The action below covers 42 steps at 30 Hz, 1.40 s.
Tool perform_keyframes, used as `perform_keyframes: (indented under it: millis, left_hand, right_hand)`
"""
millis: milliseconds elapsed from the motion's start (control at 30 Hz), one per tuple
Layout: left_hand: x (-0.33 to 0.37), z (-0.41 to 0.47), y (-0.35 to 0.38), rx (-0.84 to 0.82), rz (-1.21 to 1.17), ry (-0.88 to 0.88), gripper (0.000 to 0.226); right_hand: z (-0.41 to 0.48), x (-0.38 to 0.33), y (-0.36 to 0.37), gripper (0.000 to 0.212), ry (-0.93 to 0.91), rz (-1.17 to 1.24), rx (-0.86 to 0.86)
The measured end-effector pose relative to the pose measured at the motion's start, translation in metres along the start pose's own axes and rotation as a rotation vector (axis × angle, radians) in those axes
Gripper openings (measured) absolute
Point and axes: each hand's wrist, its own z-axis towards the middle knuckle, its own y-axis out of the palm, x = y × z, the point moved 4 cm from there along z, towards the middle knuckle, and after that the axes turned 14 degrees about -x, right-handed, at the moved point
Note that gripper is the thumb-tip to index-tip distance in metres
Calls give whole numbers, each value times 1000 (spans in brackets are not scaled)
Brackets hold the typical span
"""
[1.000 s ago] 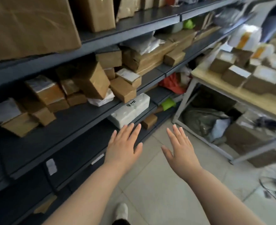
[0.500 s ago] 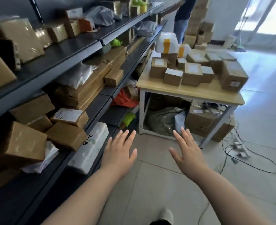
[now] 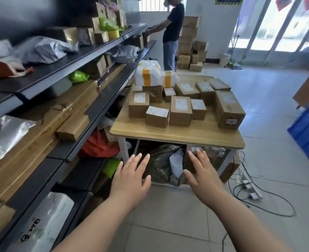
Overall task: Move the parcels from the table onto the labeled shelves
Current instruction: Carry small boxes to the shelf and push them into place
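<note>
While 2 hands (image 3: pixel 130 179) (image 3: pixel 204 176) hover, 2 white parcels (image 3: pixel 147 74) (image 3: pixel 170 79) top boxes (image 3: pixel 180 110).

Wooden table (image 3: pixel 177 135) carries cardboard parcels (image 3: pixel 180 110) (two white-wrapped).

Single head-worn wide-angle view, looking forward and down: shelves (image 3: pixel 88 73) along left, table (image 3: pixel 177 135) ahead, both hands near bottom.

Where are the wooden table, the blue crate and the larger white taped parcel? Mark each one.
wooden table (image 3: pixel 177 135): head view, bare front of its top.
blue crate (image 3: pixel 308 131): head view, its near side wall.
larger white taped parcel (image 3: pixel 146 78): head view, its yellow tape band.
</note>
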Motion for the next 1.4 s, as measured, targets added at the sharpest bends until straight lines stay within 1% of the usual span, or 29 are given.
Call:
perform_keyframes:
  millis: [67,133,300,567,767,967,1067,1133,1233,1400]
  left_hand:
    - [10,25,-4,3,8,-13,68]
    - [18,44,-3,-31,0,-17,62]
    - [29,89,-1,-60,-28,-16,62]
    - [33,181,4,-142,-34,32,62]
    - [30,286,-6,-208,3,132,62]
    - [19,393,-33,-236,9,172,63]
    - [15,431,-29,-283,46,160,64]
    - [12,450,-24,-316,62,135,66]
    - [6,473,-15,-370,101,76,72]
    - [1,496,1,-448,223,-39,81]
  right_hand:
    - [22,12,-18,63,8,4,4]
    - [37,21,-26,63,6,13,-1]
    - [68,40,-28,64,-13,31,-35]
    - [135,69,-44,63,53,80,-16]
    - [213,92,-75,63,174,93,13]
    - [285,107,-101,65,263,107,52]
    - [306,115,-99,63,317,128,53]
    - [314,119,-91,63,345,141,22]
    - [323,127,-85,62,360,159,-18]
    - [350,145,-96,63,363,168,-63]
